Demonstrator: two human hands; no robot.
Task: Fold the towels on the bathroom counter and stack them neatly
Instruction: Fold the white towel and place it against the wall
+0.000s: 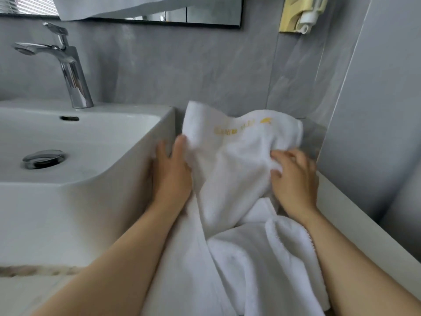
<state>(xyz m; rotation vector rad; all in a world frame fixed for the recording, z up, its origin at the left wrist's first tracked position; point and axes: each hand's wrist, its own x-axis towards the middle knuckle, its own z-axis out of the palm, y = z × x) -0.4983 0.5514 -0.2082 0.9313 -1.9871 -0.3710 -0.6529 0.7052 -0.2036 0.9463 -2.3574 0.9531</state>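
Observation:
A white towel [230,156] with yellow embroidered lettering lies crumpled on the counter between the basin and the right wall. My left hand [173,172] grips its left edge, thumb on top of the cloth, beside the basin's outer wall. My right hand [293,176] has its fingers curled into a bunch of the cloth on the right side. More white towel cloth [262,265] spreads toward me between my forearms; whether it is a second towel I cannot tell.
A white basin [114,169] with a drain fills the left. A chrome tap [70,71] stands behind it. Grey tiled wall lies behind, a grey panel [373,110] close on the right. A wall-mounted device [303,14] hangs top right, a mirror above.

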